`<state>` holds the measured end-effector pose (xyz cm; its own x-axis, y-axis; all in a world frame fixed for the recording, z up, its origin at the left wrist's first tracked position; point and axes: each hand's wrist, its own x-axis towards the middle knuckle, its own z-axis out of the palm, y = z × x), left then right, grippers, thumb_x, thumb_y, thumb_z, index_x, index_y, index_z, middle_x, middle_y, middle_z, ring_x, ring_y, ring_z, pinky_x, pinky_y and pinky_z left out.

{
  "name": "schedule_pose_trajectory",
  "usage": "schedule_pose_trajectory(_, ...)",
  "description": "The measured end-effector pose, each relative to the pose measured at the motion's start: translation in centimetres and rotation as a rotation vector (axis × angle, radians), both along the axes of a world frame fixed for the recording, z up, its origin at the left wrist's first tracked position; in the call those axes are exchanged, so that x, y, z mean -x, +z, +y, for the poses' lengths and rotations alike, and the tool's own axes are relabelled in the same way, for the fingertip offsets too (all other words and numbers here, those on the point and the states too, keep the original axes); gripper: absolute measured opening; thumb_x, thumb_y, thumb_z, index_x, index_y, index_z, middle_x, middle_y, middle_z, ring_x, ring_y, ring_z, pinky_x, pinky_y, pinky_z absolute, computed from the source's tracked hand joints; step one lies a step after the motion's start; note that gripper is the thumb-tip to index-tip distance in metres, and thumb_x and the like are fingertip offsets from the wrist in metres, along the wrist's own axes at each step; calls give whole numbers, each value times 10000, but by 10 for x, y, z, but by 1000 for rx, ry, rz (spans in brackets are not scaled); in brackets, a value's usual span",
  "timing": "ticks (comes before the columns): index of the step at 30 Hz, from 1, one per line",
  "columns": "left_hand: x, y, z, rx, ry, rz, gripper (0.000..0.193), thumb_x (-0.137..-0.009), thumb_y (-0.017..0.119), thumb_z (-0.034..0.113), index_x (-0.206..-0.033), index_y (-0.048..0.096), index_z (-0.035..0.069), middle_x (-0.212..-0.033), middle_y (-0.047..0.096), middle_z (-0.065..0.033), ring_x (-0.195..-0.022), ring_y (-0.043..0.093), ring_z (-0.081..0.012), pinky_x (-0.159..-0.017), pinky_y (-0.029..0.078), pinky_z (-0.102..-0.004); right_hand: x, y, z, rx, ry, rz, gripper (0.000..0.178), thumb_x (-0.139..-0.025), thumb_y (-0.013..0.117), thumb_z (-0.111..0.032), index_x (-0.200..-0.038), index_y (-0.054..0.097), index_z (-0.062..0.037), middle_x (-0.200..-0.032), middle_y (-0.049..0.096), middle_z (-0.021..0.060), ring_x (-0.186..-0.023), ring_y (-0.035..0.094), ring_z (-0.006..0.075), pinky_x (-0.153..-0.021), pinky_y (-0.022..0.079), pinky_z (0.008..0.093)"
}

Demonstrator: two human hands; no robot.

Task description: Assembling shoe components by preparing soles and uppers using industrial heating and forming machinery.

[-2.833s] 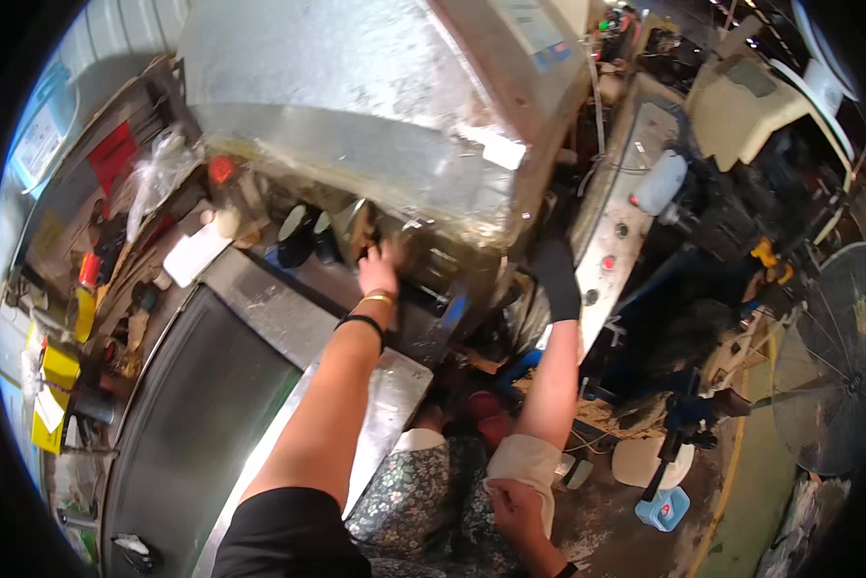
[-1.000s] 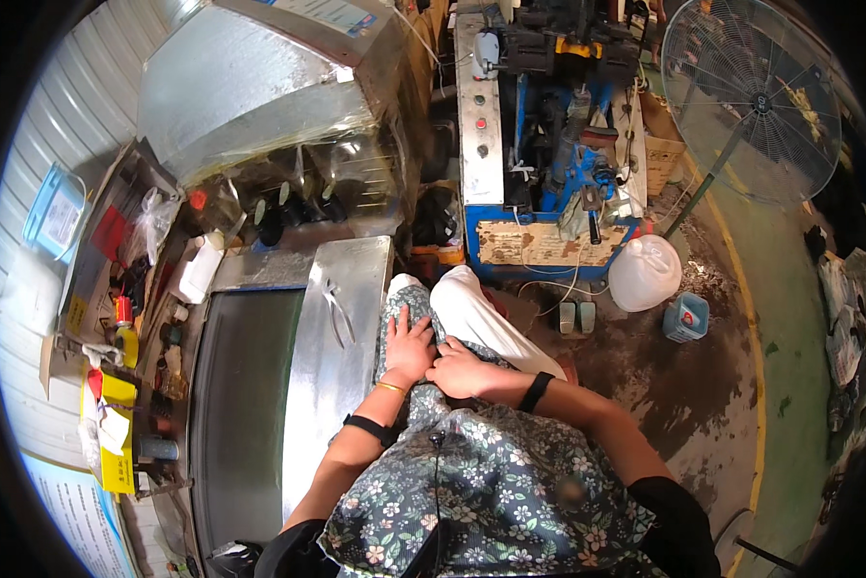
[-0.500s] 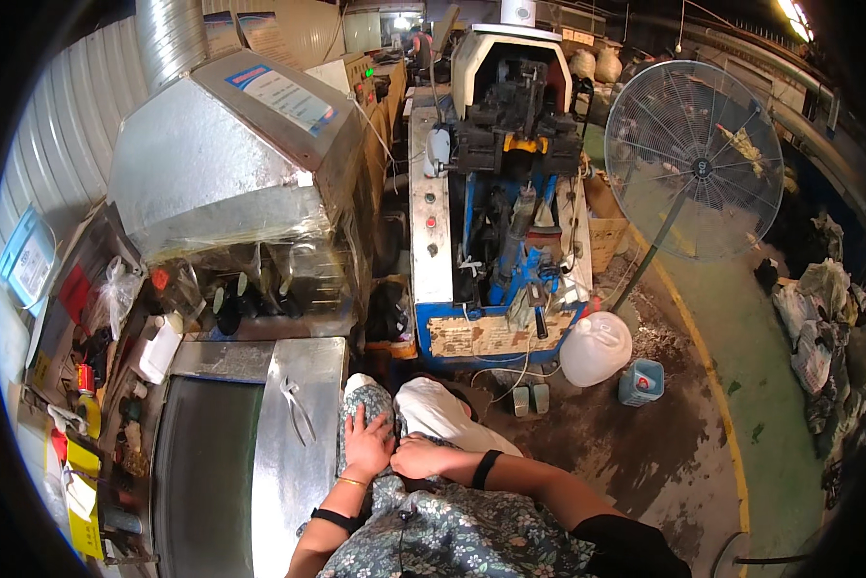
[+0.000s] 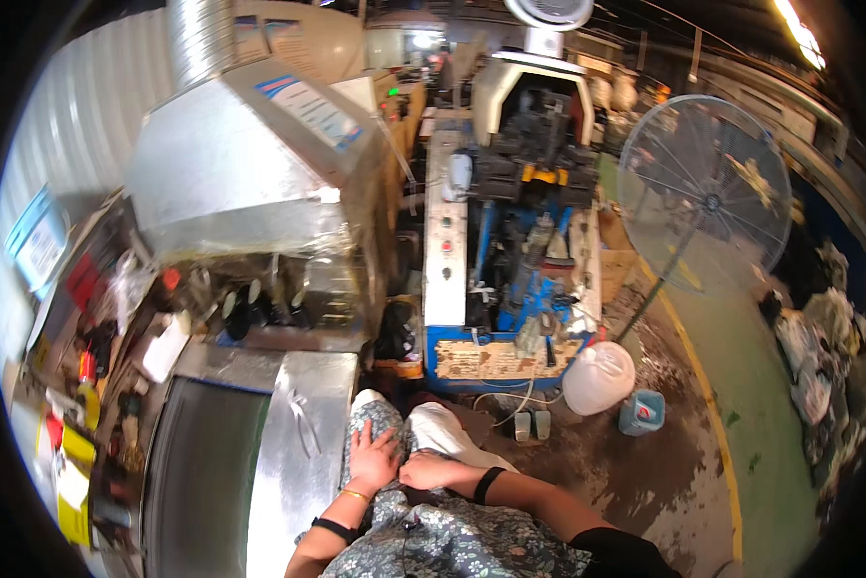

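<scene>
My left hand (image 4: 374, 459) lies flat with spread fingers on the floral cloth (image 4: 442, 530) over my left thigh. Beside it my right hand (image 4: 431, 471) rests closed on my lap, near the white trouser leg (image 4: 452, 433). Its fingers are curled under, so whatever they hold, if anything, is hidden. To the left of my knee, a pair of metal pliers (image 4: 305, 424) lies on a shiny metal plate (image 4: 283, 482), apart from both hands. The plate borders a dark conveyor belt (image 4: 201, 472).
A metal hood (image 4: 240, 164) stands over the belt's far end. Ahead is a blue-and-white machine (image 4: 445, 289). Right of it stand a white jug (image 4: 599, 379), a small blue bin (image 4: 642, 412) and a large fan (image 4: 710, 197). Several bags (image 4: 828, 356) are piled at far right.
The view has tilted, so the surroundings sit slightly lower and farther right, with some blur. Both hands stay in my lap.
</scene>
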<state>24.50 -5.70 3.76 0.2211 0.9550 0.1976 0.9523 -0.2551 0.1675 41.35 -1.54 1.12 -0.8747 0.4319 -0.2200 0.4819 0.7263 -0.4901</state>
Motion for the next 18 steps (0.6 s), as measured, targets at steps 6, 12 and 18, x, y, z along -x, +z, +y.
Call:
schedule_pose_trajectory(6, 3, 1, -4, 8, 4, -38, 352, -841, 606, 334, -1157, 690, 204, -1371, 531, 34, -1416, 262, -347, -1145, 181, -562, 3, -1, 1, -82, 18, -152, 349, -904, 523, -364, -928, 730, -85, -988, 703, 148, -1043, 624, 350, -909, 449, 514)
schedule_pose_trajectory(12, 4, 3, -6, 68, 32, -65, 364, -845, 608, 351, -1178, 673, 219, -1411, 500, 45, -1422, 253, -340, -1152, 184, -558, 5, 4, -20, -344, 68, -130, 284, -854, 536, -318, -824, 745, -128, -892, 713, 41, -957, 613, 249, -929, 378, 429)
schedule_pose_trajectory(18, 2, 5, -6, 71, 41, -98, 362, -844, 598, 325, -1170, 680, 191, -1397, 514, 19, -1419, 262, -344, -1151, 182, -556, -12, 29, -32, -486, 147, -118, 265, -882, 507, -330, -830, 706, -163, -867, 697, 16, -931, 593, 239, -934, 328, 438)
